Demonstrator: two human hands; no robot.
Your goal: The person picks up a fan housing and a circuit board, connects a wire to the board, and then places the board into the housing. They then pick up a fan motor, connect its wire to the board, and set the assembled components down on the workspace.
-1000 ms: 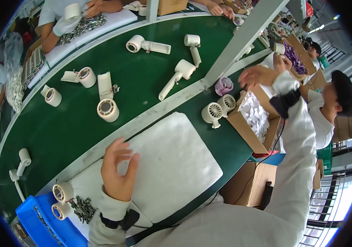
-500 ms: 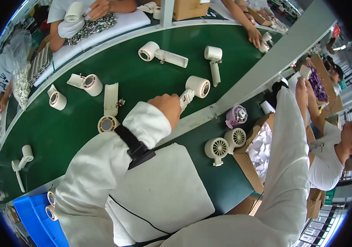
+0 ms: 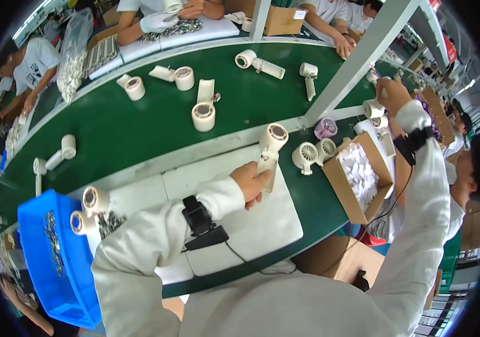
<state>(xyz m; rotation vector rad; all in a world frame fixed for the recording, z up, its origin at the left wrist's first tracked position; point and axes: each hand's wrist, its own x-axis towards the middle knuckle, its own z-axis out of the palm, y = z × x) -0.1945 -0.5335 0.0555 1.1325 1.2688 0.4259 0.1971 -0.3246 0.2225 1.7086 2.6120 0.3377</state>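
Note:
My left hand (image 3: 251, 182) is closed round the handle of a white handheld fan (image 3: 274, 136), holding it over the white mat (image 3: 209, 171) in front of me. The fan's round head points away from me, and its handle lies open with the inside showing. Far to the right, my right hand (image 3: 392, 94) reaches past the metal post. Its fingers curl down onto a white fan head (image 3: 372, 108), which they partly cover. More white fan parts (image 3: 380, 122) lie just below it.
Several fans with open handles (image 3: 203, 116) lie on the green belt (image 3: 139, 132). A blue bin (image 3: 55, 253) stands at left, next to two fans (image 3: 95, 199). Right of the mat are grille-fronted fans (image 3: 305, 155), a purple fan (image 3: 325, 128) and a carton (image 3: 349, 205) of white pieces. Co-workers sit around.
My left hand has brought the fan from the belt edge back over the mat. My right hand, hidden before, now shows at the white fan head. The whole view has shifted.

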